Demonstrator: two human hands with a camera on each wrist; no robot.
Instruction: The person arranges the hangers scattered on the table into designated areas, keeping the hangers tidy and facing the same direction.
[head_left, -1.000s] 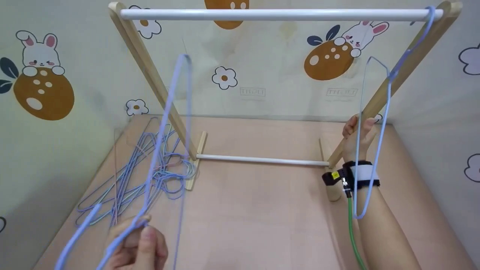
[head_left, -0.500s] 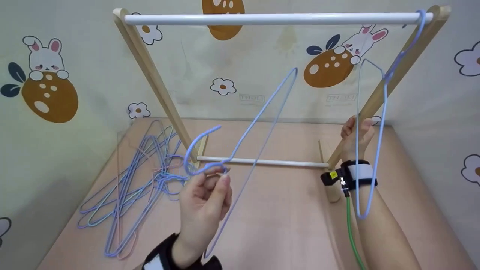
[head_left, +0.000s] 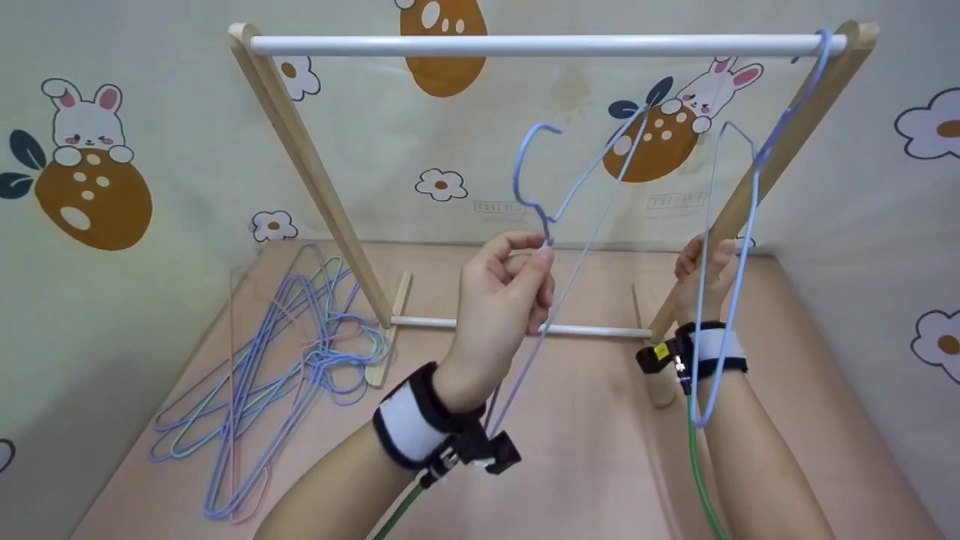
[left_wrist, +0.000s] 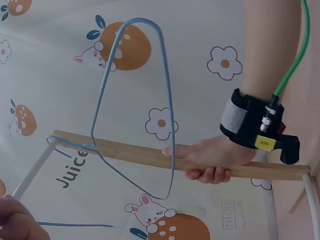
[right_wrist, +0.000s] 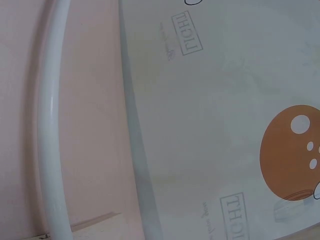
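Note:
My left hand pinches the neck of a blue wire hanger between thumb and fingers, in mid-air under the middle of the white top rail. Its hook points up and stays below the rail; its body slants down past my wrist. My right hand grips the rack's right wooden leg. A second blue hanger hangs from the rail's right end, draped over my right forearm. The left wrist view shows that right hand curled round the leg behind the hung hanger.
A tangled pile of several blue and pink wire hangers lies on the pink floor at the left, beside the rack's left leg. A lower white rail joins the rack's feet. Patterned walls close in on three sides.
My left hand has risen from the lower left to the middle, carrying the hanger and turning its hook upward. The right hand has stayed on the leg.

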